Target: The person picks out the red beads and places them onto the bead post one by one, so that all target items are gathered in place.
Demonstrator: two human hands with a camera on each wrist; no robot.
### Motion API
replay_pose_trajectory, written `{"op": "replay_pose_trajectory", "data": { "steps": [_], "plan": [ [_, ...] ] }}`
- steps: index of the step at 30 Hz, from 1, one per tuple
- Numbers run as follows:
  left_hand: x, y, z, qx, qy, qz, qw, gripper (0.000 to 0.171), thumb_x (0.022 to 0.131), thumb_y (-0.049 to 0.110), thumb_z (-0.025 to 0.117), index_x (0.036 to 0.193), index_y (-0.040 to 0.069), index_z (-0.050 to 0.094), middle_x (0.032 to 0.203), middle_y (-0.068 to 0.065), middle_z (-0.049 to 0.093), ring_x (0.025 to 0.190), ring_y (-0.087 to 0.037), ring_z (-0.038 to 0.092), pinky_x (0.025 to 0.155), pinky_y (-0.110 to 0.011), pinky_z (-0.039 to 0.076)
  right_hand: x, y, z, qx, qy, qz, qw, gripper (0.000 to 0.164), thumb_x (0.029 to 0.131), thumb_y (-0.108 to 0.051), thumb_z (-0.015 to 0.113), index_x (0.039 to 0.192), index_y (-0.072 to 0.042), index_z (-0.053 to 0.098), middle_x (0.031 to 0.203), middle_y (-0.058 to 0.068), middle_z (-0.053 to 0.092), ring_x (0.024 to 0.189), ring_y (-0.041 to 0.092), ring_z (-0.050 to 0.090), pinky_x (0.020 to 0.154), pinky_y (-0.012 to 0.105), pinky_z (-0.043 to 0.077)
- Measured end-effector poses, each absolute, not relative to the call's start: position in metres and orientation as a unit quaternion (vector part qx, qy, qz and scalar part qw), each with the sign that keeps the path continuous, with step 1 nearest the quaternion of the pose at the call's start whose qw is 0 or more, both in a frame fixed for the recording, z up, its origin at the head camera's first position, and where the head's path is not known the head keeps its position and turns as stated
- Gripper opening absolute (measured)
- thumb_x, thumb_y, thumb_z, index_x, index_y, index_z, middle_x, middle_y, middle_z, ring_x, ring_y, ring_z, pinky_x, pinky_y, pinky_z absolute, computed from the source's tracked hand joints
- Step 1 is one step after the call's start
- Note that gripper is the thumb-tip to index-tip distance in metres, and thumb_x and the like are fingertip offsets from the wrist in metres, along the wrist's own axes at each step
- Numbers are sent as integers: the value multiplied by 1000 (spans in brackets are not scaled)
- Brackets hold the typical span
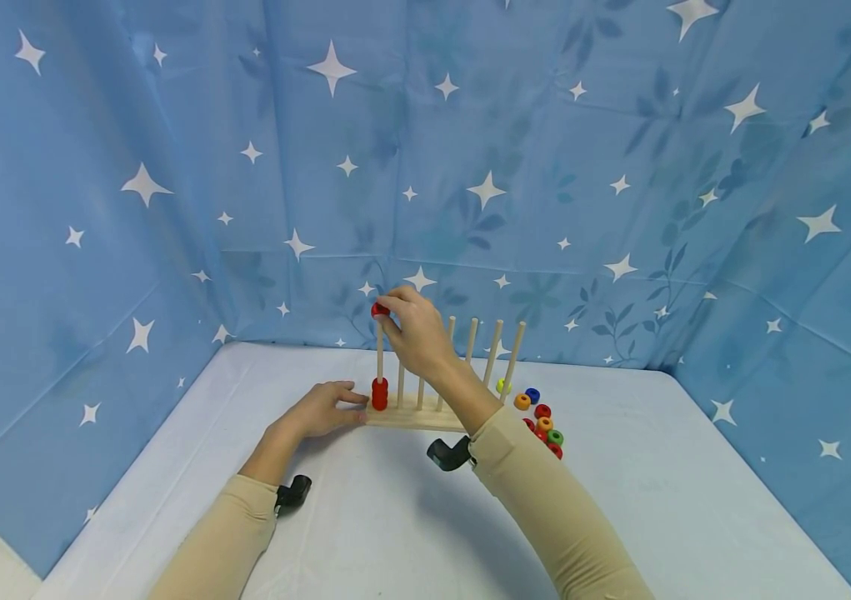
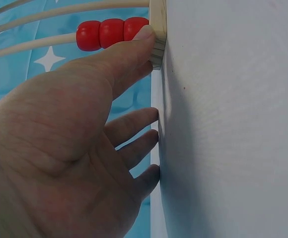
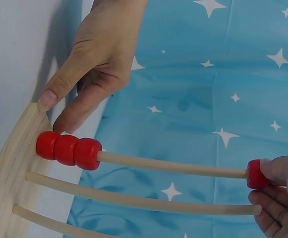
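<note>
Pinches a red bead [image 1: 380, 309] between thumb and fingers of the right hand [image 1: 416, 332], at the upper tip of the leftmost rod [image 1: 380, 354]. Lines bead and rod up on one axis, presumably to let the bore pass over the wood without binding; depth of threading not determinable from these views. Grips the left end of the wooden base [image 1: 412, 419] between thumb and forefinger of the left hand [image 1: 320, 410], with the remaining fingers extended and apparently resting on the table [image 1: 680, 483], likely as a brace against sliding or tipping. Sets the two hands well apart, one high, one low. Note three red beads [image 1: 380, 394] at the foot of the same rod, stacked in contact and probably held down by weight alone. Note also loose beads [image 1: 544, 423] in red, orange, green, blue and yellow to the right of the base, apparently grouped for easy pickup. For materials, observe pale, grained wood in the flat base; slim, round, smooth rods in a single row; glossy, barrel-shaped beads with central holes; and a creased blue curtain [image 1: 410, 100] with white stars behind.
</note>
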State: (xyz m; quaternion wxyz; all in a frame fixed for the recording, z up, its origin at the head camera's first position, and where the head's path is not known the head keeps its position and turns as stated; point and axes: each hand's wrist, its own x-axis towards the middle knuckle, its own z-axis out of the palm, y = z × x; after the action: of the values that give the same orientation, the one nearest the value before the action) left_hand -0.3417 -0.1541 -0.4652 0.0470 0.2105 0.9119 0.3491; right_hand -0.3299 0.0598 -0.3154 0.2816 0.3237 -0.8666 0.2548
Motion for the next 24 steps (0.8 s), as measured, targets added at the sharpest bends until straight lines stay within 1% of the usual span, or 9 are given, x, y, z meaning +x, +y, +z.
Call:
{"op": "replay_pose_trajectory", "data": {
  "steps": [4, 10, 17, 24],
  "plan": [
    [-342, -154, -465, 211, 912, 349, 46, 39, 96, 32, 76, 130, 14, 75, 157, -28, 46, 149, -53, 37, 119, -69, 31, -330, 60, -315, 326, -866, 256, 280, 28, 101, -13, 70, 125, 0, 74, 119, 12, 69, 104, 31, 70, 86, 38, 59],
    [-342, -154, -466, 208, 913, 347, 48, 40, 95, 33, 77, 131, 14, 75, 157, -27, 47, 149, -52, 38, 119, -69, 31, -330, 60, -315, 326, -868, 255, 276, 28, 101, -13, 69, 125, 0, 74, 118, 13, 69, 104, 31, 71, 87, 38, 59],
    [-343, -154, -467, 207, 913, 349, 46, 40, 94, 33, 78, 130, 15, 76, 157, -28, 47, 149, -52, 37, 119, -69, 30, -330, 60, -315, 326, -870, 243, 280, 28, 101, -14, 69, 125, 0, 74, 117, 11, 69, 102, 26, 69, 85, 36, 59],
    [-342, -154, -466, 212, 912, 349, 45, 40, 95, 33, 77, 130, 13, 75, 157, -28, 47, 148, -53, 37, 119, -69, 31, -330, 61, -316, 329, -867, 243, 284, 27, 101, -12, 69, 125, -1, 74, 119, 12, 70, 103, 26, 69, 87, 37, 59]
  ]
}}
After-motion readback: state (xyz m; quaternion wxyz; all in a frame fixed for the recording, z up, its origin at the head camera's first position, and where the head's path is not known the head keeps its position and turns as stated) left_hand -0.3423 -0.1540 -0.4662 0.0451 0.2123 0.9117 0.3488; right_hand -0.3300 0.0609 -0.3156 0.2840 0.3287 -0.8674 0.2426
